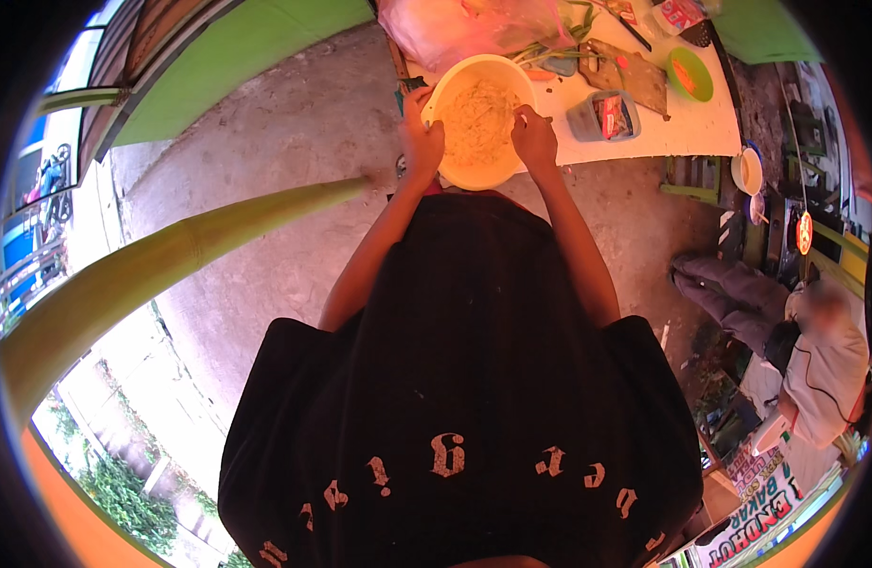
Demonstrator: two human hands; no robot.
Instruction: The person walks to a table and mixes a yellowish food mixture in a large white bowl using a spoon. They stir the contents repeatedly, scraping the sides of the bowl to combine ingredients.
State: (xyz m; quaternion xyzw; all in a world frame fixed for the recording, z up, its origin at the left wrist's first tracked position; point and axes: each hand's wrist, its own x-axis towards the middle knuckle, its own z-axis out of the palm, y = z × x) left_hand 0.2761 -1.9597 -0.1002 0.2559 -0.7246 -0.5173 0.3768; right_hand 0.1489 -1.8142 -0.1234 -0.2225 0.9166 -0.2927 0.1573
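Note:
A round yellow plastic basin [487,181] stands at the near edge of the white table, in front of my body. Inside it lies a pale, lumpy food mixture [478,121] with small orange and green bits. My left hand [423,138] grips the basin's left rim, thumb over the edge. At the right rim, my right hand [535,138] is curled with its fingers bunched over the inner edge; whether it holds the rim or a small utensil cannot be told.
Behind the basin lie a pink plastic bag [464,32] and green stalks. To its right are a wooden cutting board [638,74], a grey plastic container [585,117] with packets and a green bowl [704,85]. A green pole [187,245] slants at left; a person [826,362] sits at right.

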